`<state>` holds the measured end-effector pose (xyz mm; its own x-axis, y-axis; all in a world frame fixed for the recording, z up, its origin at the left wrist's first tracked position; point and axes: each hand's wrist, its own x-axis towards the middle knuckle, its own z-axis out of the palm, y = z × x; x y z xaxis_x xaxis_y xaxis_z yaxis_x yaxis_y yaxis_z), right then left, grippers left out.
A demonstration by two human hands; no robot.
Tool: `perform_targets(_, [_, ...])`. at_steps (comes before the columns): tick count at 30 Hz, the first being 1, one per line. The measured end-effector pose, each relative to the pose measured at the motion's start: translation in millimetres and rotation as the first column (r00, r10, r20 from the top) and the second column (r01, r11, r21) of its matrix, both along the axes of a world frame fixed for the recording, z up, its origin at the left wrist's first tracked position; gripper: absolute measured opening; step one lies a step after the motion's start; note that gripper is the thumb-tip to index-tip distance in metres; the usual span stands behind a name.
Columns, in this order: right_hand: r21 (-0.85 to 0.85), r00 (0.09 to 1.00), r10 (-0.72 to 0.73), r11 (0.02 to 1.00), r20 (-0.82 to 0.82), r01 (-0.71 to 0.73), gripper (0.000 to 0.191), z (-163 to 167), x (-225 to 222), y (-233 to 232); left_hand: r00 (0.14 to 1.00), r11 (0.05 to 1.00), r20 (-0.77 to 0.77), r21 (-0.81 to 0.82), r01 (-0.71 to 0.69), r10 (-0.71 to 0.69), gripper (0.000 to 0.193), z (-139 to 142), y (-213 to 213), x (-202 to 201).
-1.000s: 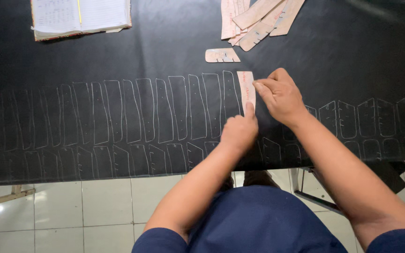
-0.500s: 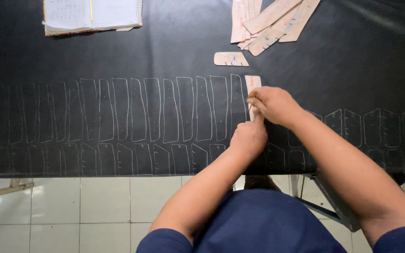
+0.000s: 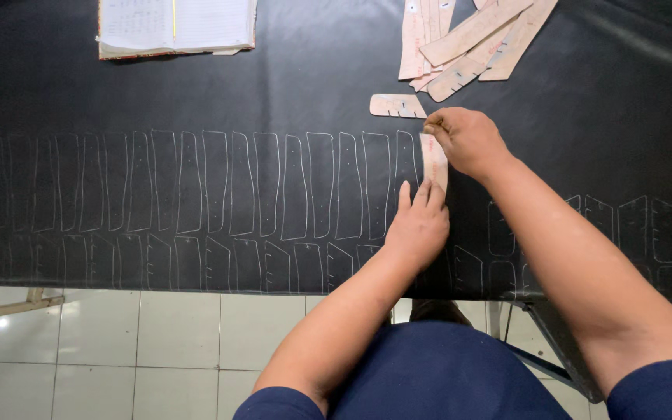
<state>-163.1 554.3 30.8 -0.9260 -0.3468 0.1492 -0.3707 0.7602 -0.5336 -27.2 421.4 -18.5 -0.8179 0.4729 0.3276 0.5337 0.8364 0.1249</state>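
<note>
While the left hand (image 3: 418, 225) presses flat on the cardboard template (image 3: 434, 159) near the bench's (image 3: 56, 93) front edge, right hand (image 3: 467, 140) pinches shut at its top end; what it grips, cannot tell. Traced outlines (image 3: 219, 194) crowd leftward; bare black sheet lies rightward.

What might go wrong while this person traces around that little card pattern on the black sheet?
The left hand pins only the lower end of the card template; if it slips, the outline could skew. The right hand works close to the neighbouring traced outline, so lines may overlap. A forearm could smudge the outlines near the black sheet's edge.
</note>
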Motion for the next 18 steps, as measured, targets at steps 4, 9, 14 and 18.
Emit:
perform_targets(4, [0.064, 0.999, 0.004, 0.998, -0.051, -0.001, 0.017, 1.3, 4.7, 19.0, 0.994, 1.000, 0.104, 0.020, 0.020, -0.022, 0.024, 0.4, -3.6, -2.6])
perform_targets(9, [0.030, 0.998, -0.058, 0.998, -0.040, 0.059, 0.017, 5.1, 15.4, 31.6, 0.984, 0.988, 0.177, 0.154, 0.008, -0.035, 0.027, 3.8, -11.7, -7.4])
perform_targets(14, [0.008, 0.996, -0.066, 0.998, -0.056, 0.066, 0.016, 1.5, 41.9, 31.2, 0.947, 0.995, 0.312, 0.090, 0.052, -0.078, 0.031, 11.0, -22.6, -14.2])
perform_targets(18, [-0.019, 0.999, -0.028, 0.999, -0.040, 0.028, 0.019, 1.8, 97.6, 35.0, 0.914, 0.988, 0.390, 0.146, 0.055, -0.108, 0.043, 13.5, -25.9, -17.9])
